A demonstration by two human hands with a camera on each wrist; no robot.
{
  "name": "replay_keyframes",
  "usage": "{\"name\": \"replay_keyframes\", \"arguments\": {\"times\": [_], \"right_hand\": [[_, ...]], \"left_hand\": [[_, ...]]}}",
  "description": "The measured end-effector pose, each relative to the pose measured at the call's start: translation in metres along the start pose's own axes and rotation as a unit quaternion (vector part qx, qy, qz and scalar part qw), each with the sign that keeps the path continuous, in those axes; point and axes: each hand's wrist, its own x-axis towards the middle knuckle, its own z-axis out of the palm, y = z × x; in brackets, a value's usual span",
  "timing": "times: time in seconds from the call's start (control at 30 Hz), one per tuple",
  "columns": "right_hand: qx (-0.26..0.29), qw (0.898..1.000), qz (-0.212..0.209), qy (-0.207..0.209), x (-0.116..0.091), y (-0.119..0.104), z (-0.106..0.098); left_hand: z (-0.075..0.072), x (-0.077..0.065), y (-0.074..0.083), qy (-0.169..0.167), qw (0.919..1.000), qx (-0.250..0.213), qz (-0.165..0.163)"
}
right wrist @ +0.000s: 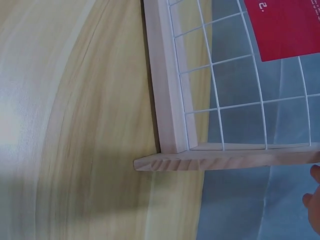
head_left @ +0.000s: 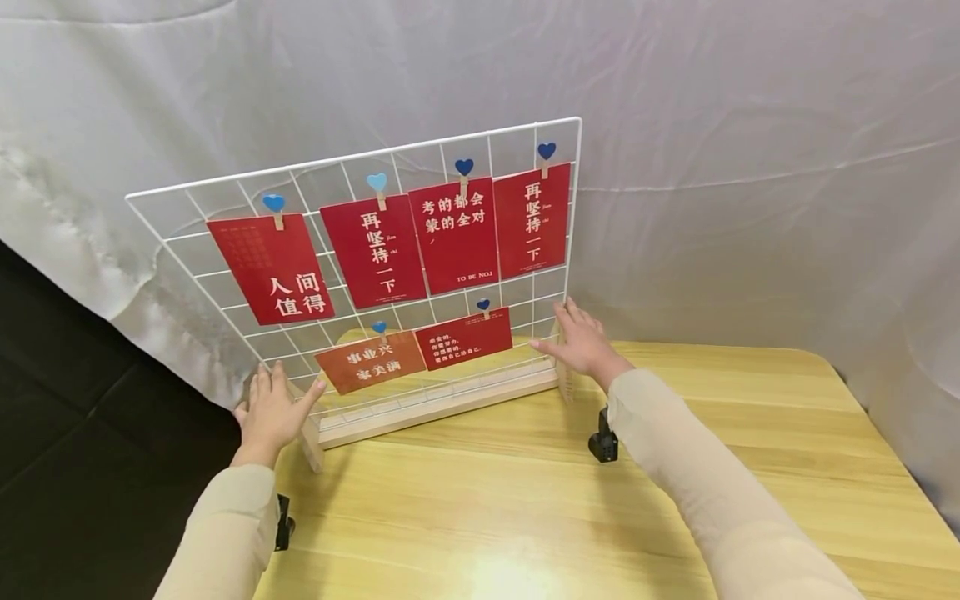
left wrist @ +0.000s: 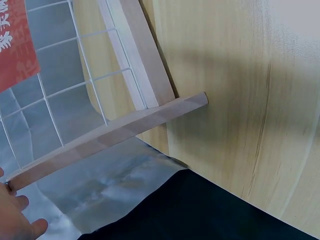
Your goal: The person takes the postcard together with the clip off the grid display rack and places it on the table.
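Note:
A white wire grid (head_left: pixel 352 157) stands tilted in a pale wooden base (head_left: pixel 442 408). Several red cards (head_left: pixel 457 242) and one orange card (head_left: pixel 371 363) hang on it from blue heart-topped clips (head_left: pixel 464 167). My left hand (head_left: pixel 272 412) is at the grid's lower left, fingers extended and thumb apart, by the left wooden side piece (left wrist: pixel 110 135). Opposite it, my right hand (head_left: pixel 587 342) is spread at the lower right edge, beside the right side piece (right wrist: pixel 230 160). In both wrist views only fingertips show near these pieces; whether they touch is hard to tell.
The stand sits toward the back of a wood-grain table (head_left: pixel 465 483). Grey cloth (head_left: pixel 712 167) hangs behind, and dark fabric (head_left: pixel 90 417) lies off the table's left side. Black devices (head_left: pixel 603 437) show beneath both wrists.

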Motion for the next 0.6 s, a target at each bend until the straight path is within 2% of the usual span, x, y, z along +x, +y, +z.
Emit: {"name": "replay_keyframes", "arguments": {"times": [0.2,0.43,0.6], "right_hand": [[0.020,1.000,0.010,-0.001,0.0043,0.0036,0.0022],[0.062,0.998,0.026,0.005,0.0063,0.0048,0.0019],[0.080,0.996,0.025,0.014,0.0059,0.0055,0.0027]], "left_hand": [[0.0006,0.0009,0.0002,0.008,0.9999,-0.005,0.008],[0.0001,0.0027,-0.0017,0.019,0.9989,-0.043,0.011],[0.0028,0.0026,-0.0045,0.009,0.9981,-0.062,-0.003]]}}
